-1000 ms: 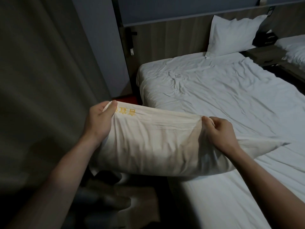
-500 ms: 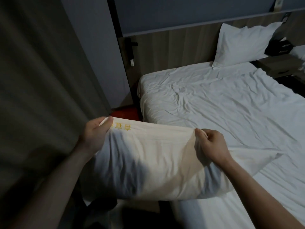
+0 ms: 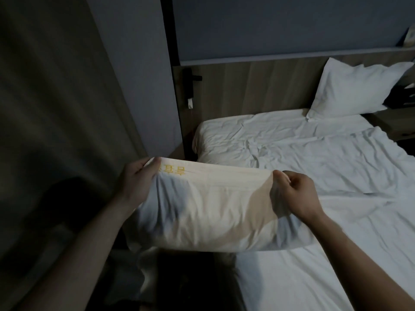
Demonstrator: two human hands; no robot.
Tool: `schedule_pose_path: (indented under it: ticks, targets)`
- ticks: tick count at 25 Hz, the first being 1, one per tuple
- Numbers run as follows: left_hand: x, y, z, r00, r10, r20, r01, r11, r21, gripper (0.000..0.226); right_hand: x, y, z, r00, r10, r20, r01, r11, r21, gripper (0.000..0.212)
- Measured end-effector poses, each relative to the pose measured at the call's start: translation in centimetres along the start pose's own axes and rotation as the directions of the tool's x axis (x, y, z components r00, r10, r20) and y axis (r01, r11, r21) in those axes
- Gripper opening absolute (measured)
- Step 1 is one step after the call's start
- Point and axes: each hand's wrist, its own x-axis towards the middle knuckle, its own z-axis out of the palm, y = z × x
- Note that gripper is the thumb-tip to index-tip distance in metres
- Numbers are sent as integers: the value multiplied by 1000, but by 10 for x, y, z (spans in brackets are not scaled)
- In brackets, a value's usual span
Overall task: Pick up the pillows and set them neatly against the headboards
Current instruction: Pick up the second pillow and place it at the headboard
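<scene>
You are in the carrying step: the pillow (image 3: 202, 209) is up in the air, held in both your hands, and not yet on the bed. Your left hand (image 3: 137, 182) grips its top left corner, with the thumb on top of the cloth. Your right hand (image 3: 296, 194) is curled tight and pinches the top edge near the other end.

The pillow hangs down below your hands, over the near edge of the bed (image 3: 325, 187). It is soft and white, with a warm light on it, many small creases, and yellow letters (image 3: 171, 170) right beside your left thumb.

Next, I think you need to carry it forward, past your hands, to the wooden headboard (image 3: 258, 86). Stand it in the bare spot to the left of the other pillow (image 3: 354, 86), which already leans there, far ahead of your right hand.
</scene>
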Motion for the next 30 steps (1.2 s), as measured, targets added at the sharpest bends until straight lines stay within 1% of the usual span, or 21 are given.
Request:
schedule_pose_path:
  ticks: [3, 4, 7, 10, 13, 15, 18, 21, 23, 25, 28, 30]
  targets:
    - [64, -1, -7, 1000, -1, 10, 1, 1000, -2, 50, 49, -14, 26, 1000, 5, -13, -5, 1000, -10, 56]
    - [85, 1, -9, 1000, 8, 14, -8, 1000, 3, 47, 66, -19, 35, 1000, 0, -22, 0, 1000, -15, 56]
    - [129, 8, -13, 999, -21, 45, 20, 1000, 23, 54, 106, -26, 53, 1000, 16, -22, -17, 999, -29, 56]
    - [172, 9, -14, 998, -21, 54, 20, 999, 25, 51, 153, -33, 68, 999, 4, -51, -5, 1000, -26, 56]
    - [216, 14, -8, 997, -24, 68, 25, 1000, -6, 39, 204, -35, 79, 998, -14, -65, 11, 999, -38, 55]
    - [249, 14, 0, 998, -32, 47, 33, 999, -17, 34, 243, -36, 86, 997, -30, -70, 26, 998, -53, 55]
    - [299, 2, 21, 998, -65, 14, 66, 997, -43, 27, 305, -19, 102, 997, -29, -74, 25, 998, -53, 52]
    - [359, -26, 53, 989, -144, -42, 141, 988, -69, 23, 371, 10, 121, 997, -37, -63, 30, 995, -100, 54]
    - [392, -44, 75, 969, -246, -36, 242, 966, -96, 27, 408, 29, 132, 999, -24, -45, 19, 993, -117, 52]
    - [421, -59, 97, 948, -319, -14, 316, 944, -95, 31, 448, 51, 142, 1000, -21, -14, 19, 988, -152, 52]
    - [455, -69, 127, 924, -379, -43, 374, 922, -99, 26, 501, 73, 153, 1000, -14, 27, 20, 972, -233, 56]
    - [475, -77, 146, 914, -406, -23, 403, 911, -86, 25, 531, 83, 160, 999, -27, 25, 34, 959, -283, 53]
